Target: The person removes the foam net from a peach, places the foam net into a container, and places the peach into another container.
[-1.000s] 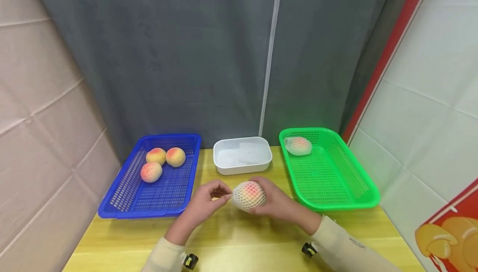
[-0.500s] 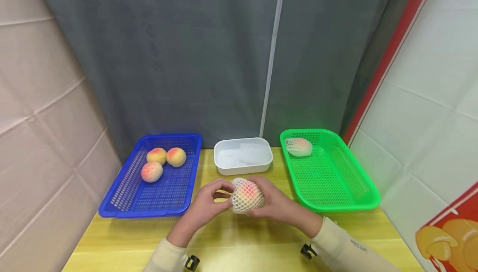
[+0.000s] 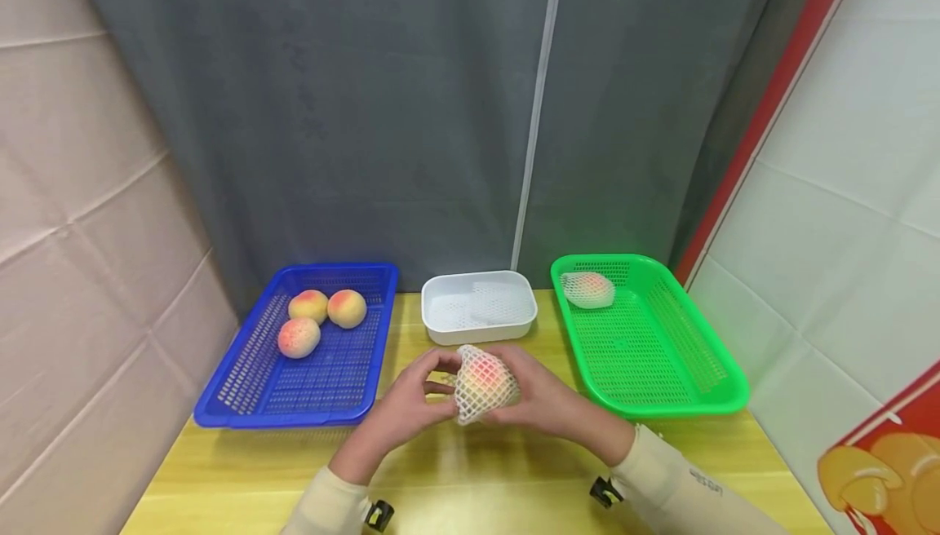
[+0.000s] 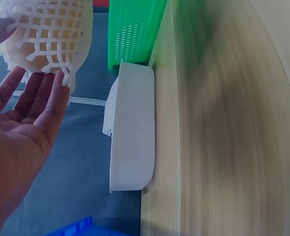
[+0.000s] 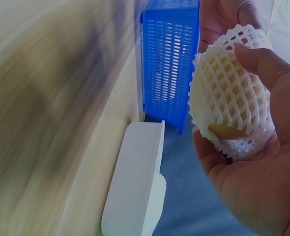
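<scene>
A yellow-and-pink peach (image 3: 488, 376) in a white foam fruit net (image 5: 223, 83) is held up over the table, in the middle of the head view. My right hand (image 3: 542, 392) grips it from the right, thumb on the net and fingers curled underneath. On its left side, my left hand (image 3: 405, 396) holds the net's open edge, thumb and fingers spread apart along it. The left wrist view shows those fingertips (image 4: 59, 81) right at the ragged lower edge, with part of the peach bare between the net's sides.
A blue basket (image 3: 382, 339) at left holds several peaches (image 3: 299, 338). The white tray (image 3: 479, 333) behind my hands contains flat foam nets (image 3: 499, 302). One netted peach (image 3: 587, 289) lies in the green basket (image 3: 587, 380) at right. A grey curtain hangs behind.
My left thumb and fingers have spread apart, and the net's left end has gone from gathered to stretched wide. The right hand keeps its grip on the peach, turned slightly.
</scene>
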### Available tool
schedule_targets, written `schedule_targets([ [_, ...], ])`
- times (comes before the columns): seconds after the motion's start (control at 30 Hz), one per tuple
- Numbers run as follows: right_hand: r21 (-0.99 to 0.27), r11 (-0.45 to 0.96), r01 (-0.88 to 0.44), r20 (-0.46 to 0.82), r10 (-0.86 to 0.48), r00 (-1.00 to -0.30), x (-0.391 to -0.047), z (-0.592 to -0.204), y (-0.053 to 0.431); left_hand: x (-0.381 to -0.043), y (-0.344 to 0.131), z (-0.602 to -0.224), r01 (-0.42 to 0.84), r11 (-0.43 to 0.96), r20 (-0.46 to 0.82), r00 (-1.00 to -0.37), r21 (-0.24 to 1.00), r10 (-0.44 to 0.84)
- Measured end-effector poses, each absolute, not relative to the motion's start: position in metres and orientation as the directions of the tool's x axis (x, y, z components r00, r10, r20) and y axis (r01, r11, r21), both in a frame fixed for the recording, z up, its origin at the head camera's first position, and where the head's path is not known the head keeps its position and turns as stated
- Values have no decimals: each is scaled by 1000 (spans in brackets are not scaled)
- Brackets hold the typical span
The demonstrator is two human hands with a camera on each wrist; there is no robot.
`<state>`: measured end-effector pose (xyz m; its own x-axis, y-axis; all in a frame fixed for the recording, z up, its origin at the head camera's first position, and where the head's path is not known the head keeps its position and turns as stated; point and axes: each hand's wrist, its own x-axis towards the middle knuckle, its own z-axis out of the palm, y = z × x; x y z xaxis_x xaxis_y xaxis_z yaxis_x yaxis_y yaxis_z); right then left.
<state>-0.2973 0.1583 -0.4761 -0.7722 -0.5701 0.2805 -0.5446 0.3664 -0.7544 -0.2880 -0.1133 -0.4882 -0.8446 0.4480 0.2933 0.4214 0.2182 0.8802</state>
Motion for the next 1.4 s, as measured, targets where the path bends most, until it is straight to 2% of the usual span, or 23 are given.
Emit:
schedule_targets([
  [0.83, -734, 364, -574, 289, -597, -748, -294, -464, 152, -287, -104, -488, 489, 276, 336, -825, 828, 453],
  [1.4, -590, 350, -728, 497, -553, -668, -298, -462, 163, -289, -110, -481, 492, 282, 353, -834, 824, 423],
])
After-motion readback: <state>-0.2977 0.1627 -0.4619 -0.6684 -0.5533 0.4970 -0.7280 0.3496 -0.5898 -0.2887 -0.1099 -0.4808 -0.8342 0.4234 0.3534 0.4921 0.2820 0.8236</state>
